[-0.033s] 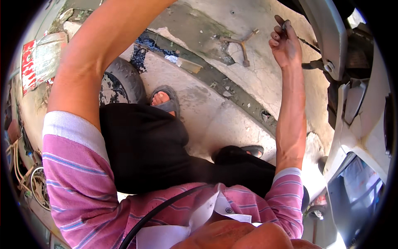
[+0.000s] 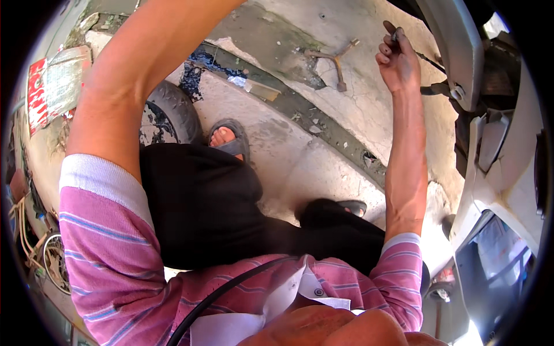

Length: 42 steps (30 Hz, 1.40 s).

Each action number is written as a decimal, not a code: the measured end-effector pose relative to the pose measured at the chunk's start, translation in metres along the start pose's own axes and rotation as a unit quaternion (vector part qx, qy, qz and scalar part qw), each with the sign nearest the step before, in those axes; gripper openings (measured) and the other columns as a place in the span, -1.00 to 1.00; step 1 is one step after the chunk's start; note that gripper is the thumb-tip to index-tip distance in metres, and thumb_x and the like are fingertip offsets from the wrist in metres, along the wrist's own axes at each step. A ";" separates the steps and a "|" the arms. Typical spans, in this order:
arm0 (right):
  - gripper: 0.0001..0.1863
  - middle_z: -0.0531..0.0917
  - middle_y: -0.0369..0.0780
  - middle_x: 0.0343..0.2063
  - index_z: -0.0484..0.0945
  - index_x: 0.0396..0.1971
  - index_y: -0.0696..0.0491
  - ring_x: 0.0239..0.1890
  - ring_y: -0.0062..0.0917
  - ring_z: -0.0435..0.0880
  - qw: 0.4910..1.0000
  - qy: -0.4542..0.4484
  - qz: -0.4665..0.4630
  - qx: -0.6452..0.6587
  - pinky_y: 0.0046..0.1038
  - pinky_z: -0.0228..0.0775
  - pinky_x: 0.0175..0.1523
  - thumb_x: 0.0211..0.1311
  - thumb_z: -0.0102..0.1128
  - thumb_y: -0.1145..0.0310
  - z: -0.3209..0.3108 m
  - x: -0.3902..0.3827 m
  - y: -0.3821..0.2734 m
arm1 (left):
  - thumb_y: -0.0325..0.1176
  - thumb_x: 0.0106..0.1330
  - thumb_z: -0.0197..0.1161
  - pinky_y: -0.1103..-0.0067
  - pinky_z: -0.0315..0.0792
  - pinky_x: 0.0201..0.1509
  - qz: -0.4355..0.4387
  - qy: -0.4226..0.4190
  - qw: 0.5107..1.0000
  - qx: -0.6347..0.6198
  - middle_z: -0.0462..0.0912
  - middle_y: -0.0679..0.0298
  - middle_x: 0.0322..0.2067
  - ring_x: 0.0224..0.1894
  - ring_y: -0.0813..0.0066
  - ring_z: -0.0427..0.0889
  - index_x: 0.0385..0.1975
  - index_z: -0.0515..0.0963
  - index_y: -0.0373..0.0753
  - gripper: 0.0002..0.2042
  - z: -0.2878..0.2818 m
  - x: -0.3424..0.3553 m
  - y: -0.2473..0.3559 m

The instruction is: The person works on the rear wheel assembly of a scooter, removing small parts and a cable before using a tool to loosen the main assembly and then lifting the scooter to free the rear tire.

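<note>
Right hand (image 2: 399, 64), thumb and fingers pinched together on a small metallic piece (image 2: 395, 36); nearby, a dark rod (image 2: 431, 62) slants down rightward toward a grey panel (image 2: 465, 52) (left hand out of view)

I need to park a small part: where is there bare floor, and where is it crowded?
Bare: pale cracked concrete between the rusty Y-shaped metal tool and the right hand; also the pale concrete ledge between the grey left sandal and the dark, littered channel. Crowded: that channel, and the far right, filled by whitish, angular panels.
</note>
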State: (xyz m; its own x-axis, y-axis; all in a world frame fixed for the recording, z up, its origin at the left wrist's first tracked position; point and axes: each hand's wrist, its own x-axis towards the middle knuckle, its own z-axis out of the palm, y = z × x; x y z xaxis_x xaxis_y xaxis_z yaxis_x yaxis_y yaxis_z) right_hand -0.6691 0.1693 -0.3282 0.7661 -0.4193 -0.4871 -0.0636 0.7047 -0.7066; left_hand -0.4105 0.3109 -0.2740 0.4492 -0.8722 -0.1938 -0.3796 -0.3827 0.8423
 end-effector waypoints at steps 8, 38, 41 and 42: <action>-0.75 0.56 -0.28 -0.32 0.53 0.04 0.14 -0.32 -0.58 0.48 0.998 0.016 -0.060 0.008 -0.56 0.33 -0.27 0.55 0.08 0.31 -0.009 0.020 -0.008 | -0.15 0.31 0.31 0.45 0.53 -0.36 0.020 0.011 1.000 -0.003 0.66 0.22 -0.50 -0.43 0.39 0.63 -0.35 0.67 -0.30 -0.72 0.011 -0.001 0.019; -0.83 0.44 -0.40 -0.57 0.54 -0.33 -0.09 -0.59 -0.64 0.33 0.959 0.089 -0.069 0.261 -0.55 0.13 -0.51 0.48 0.02 0.26 0.035 0.156 -0.034 | -0.06 0.35 0.25 0.41 0.58 -0.08 -0.117 -0.071 0.983 0.121 0.78 0.23 -0.22 -0.19 0.39 0.70 -0.04 0.69 -0.16 -0.64 -0.051 -0.105 -0.049; -0.82 0.42 -0.41 -0.60 0.53 -0.38 -0.10 -0.61 -0.65 0.30 0.958 0.096 -0.075 0.258 -0.56 0.09 -0.53 0.47 0.02 0.26 0.025 0.154 -0.043 | -0.05 0.34 0.26 0.40 0.56 -0.05 -0.099 -0.089 0.986 0.098 0.78 0.23 -0.24 -0.19 0.37 0.70 -0.06 0.70 -0.18 -0.64 -0.046 -0.104 -0.044; -0.81 0.41 -0.41 -0.61 0.53 -0.40 -0.11 -0.62 -0.65 0.29 0.958 0.094 -0.074 0.259 -0.56 0.08 -0.53 0.46 0.02 0.26 0.027 0.154 -0.042 | -0.05 0.34 0.26 0.40 0.56 -0.05 -0.099 -0.088 0.986 0.098 0.78 0.23 -0.24 -0.19 0.37 0.70 -0.06 0.70 -0.18 -0.64 -0.046 -0.103 -0.047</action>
State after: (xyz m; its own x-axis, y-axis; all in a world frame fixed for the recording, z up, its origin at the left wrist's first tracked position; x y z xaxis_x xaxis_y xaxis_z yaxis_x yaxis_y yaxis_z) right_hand -0.5312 0.0903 -0.3600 0.6106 -0.5980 -0.5192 0.4005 0.7988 -0.4489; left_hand -0.4014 0.4328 -0.2702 0.3896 -0.8076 -0.4427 -0.4550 -0.5867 0.6699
